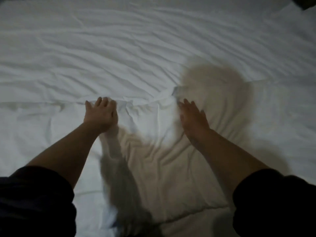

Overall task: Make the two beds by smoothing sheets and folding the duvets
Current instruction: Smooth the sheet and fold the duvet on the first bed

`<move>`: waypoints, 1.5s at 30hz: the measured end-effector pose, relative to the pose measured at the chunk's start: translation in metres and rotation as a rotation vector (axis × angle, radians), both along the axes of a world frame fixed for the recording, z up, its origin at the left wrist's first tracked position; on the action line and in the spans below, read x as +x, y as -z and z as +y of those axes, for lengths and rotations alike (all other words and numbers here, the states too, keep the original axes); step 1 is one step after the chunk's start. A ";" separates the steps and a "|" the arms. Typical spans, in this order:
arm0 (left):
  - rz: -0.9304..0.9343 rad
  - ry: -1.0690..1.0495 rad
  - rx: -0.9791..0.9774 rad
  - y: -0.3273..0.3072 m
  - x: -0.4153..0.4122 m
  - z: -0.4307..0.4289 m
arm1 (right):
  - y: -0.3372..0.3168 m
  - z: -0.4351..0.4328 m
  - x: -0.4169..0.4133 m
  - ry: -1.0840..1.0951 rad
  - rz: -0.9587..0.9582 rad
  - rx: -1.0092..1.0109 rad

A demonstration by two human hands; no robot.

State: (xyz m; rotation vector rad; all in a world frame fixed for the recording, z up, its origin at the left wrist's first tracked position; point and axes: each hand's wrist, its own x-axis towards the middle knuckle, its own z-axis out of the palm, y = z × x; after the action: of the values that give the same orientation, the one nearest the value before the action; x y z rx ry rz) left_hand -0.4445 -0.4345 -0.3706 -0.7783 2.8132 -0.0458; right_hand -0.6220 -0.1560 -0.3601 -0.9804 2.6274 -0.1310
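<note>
Dark shape (307,3) at far right corner.

Both bare forearms reach away from the body, slightly converging. The left hand (101,115) lies palm down with its fingers spread and nearly straight. The right hand (193,115), blurred, lies flat with straight fingers held together, angled toward the far left. Dark sleeves (34,200) cover both upper arms.

Bed (51,17): wrinkled sheet (153,53), duvet (171,151).

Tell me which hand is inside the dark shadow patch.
The right hand: it lies flat within the brownish shadow on the duvet, while the left hand rests on brighter white fabric at the fold.
</note>
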 end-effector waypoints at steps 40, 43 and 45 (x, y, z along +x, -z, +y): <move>0.092 -0.116 0.055 0.071 0.120 0.004 | 0.077 -0.058 0.089 -0.003 0.066 0.170; 0.055 -0.226 0.116 0.060 0.144 0.045 | 0.062 -0.035 0.130 -0.030 0.039 0.150; 0.049 -0.156 0.166 0.049 0.157 0.082 | 0.055 -0.022 0.174 -0.224 0.060 0.069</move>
State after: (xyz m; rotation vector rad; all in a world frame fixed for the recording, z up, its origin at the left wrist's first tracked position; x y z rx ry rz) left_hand -0.2877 -0.3525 -0.4196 -0.9667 2.7471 0.2328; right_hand -0.4481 -0.1780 -0.4153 -1.2631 2.5334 0.0421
